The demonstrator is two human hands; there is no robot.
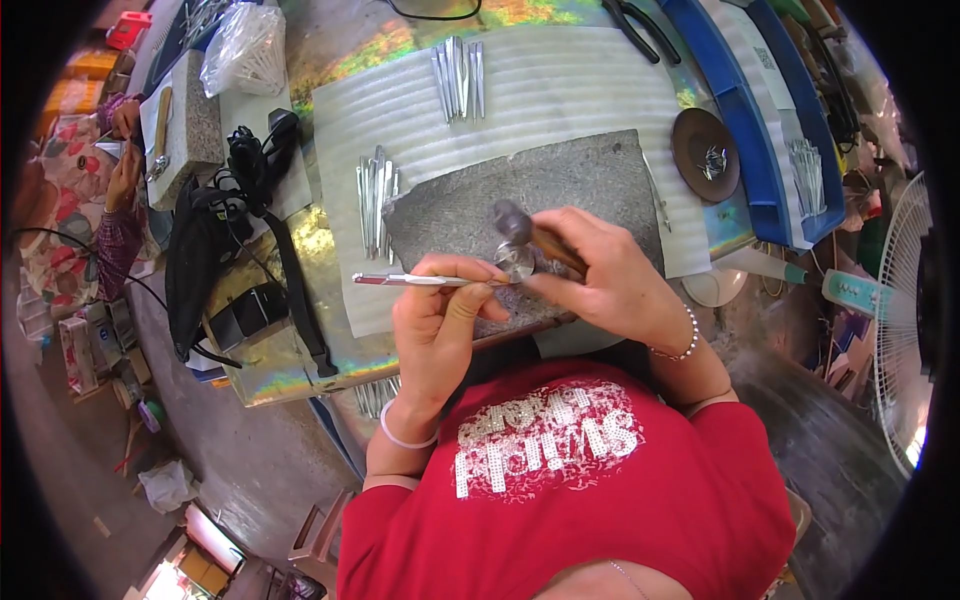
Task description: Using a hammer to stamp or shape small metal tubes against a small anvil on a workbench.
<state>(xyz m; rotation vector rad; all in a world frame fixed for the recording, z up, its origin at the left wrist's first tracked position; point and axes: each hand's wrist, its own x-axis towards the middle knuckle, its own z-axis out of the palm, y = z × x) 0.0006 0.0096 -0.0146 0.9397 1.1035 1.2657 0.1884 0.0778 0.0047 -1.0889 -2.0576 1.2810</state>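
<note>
My left hand (438, 325) is closed in a pinch round a slim white and dark-red pen-like rod (385, 280). The rod lies nearly level, its inner end near my fingertips and partly covered by them. In my right hand (610, 270) is a small hammer (513, 225), gripped by its wooden handle close to the head. One end of the head is dark and round; the other, shiny end is beside my left fingertips. Whether it touches the rod, I cannot tell. Both hands are over the near part of a rough grey stone slab (560, 175).
Metal rods (375, 205) lie left of the slab, and more rods (458, 80) beyond it. To the right are a brown dish (690, 140) with small metal bits, blue trays (735, 160) and pliers (645, 32). Black straps (290, 285) lie left. Another person's hands (122, 175) work farther left.
</note>
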